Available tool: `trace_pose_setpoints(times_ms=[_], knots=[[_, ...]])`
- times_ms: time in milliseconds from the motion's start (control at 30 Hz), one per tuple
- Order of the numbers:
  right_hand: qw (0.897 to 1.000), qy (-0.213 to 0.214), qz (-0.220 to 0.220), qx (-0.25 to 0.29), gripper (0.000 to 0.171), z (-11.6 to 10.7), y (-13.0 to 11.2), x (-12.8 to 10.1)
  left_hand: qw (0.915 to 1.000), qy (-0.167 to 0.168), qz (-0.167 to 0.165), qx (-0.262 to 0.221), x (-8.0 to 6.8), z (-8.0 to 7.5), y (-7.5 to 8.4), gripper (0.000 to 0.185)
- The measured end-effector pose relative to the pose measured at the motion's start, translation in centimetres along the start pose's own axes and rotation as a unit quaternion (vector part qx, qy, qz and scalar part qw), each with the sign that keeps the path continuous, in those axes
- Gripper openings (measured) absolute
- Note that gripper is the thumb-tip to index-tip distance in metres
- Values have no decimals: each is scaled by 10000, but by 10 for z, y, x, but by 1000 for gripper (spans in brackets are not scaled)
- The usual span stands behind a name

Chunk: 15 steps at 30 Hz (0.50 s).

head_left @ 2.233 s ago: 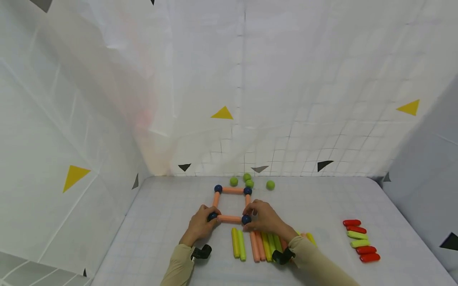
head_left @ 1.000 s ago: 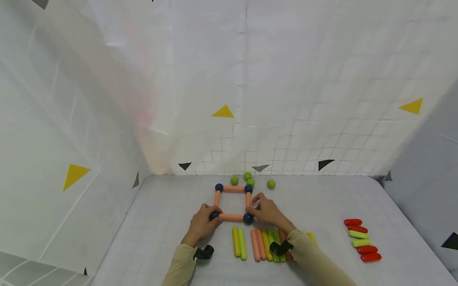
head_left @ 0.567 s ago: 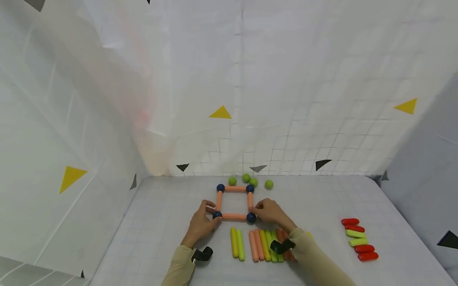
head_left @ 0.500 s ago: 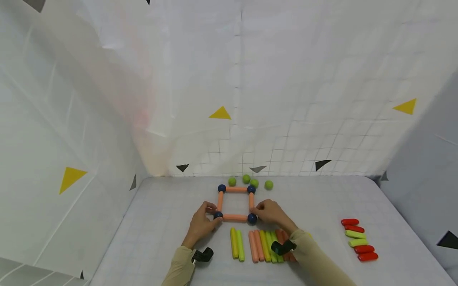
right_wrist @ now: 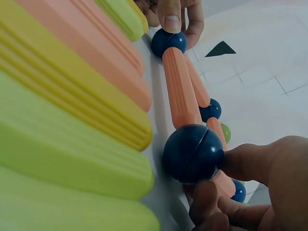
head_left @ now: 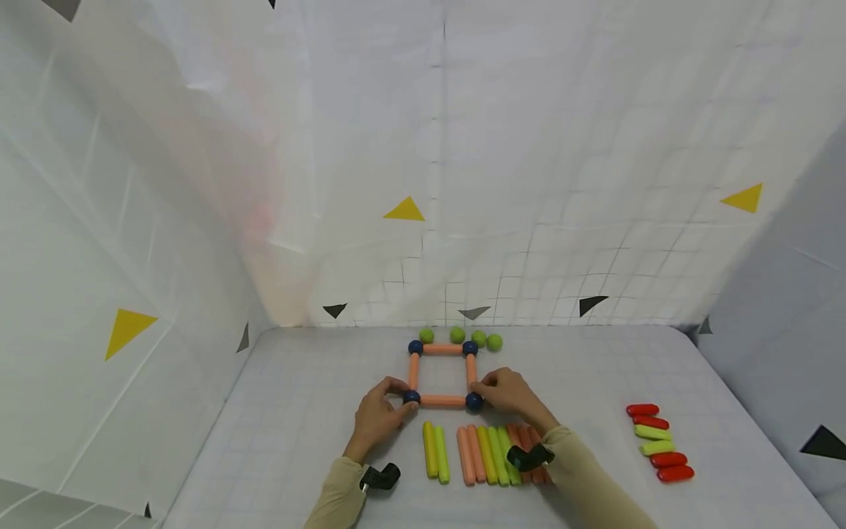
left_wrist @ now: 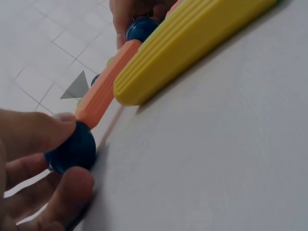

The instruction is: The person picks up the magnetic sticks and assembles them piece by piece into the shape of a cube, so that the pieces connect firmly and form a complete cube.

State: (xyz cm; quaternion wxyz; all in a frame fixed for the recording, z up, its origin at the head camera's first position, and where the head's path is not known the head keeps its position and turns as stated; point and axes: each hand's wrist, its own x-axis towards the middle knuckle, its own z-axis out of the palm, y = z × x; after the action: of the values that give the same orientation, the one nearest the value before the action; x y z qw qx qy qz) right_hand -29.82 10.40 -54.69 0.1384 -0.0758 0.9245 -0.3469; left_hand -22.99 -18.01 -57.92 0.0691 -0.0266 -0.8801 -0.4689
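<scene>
Flat square frame (head_left: 441, 374) of ribbed orange rods, navy ball corners, hands pinching near two balls

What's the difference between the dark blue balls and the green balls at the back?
The blue balls sit at the four corners of the orange-stick square, joined to the sticks; the green balls lie loose behind it. The left hand and right hand each pinch a near blue ball; no hand touches a green one. Both kinds are round, four apiece.
</scene>
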Motion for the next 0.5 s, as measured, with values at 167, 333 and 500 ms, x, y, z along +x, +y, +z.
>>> trace_pose_setpoints(times_ms=[167, 333, 500], knots=[[9998, 46, -152, 129, 40, -2, 3, -2, 10000, -16, 23, 66, 1, 2, -2, 33], [9995, 253, -16, 167, 46, -13, 12, -2, 9999, 27, 35, 154, 2, 5, -2, 33], [9939, 640, 474, 761, 53, -29, 26, 15, 9998, 124, 43, 165, 2, 6, -3, 31]])
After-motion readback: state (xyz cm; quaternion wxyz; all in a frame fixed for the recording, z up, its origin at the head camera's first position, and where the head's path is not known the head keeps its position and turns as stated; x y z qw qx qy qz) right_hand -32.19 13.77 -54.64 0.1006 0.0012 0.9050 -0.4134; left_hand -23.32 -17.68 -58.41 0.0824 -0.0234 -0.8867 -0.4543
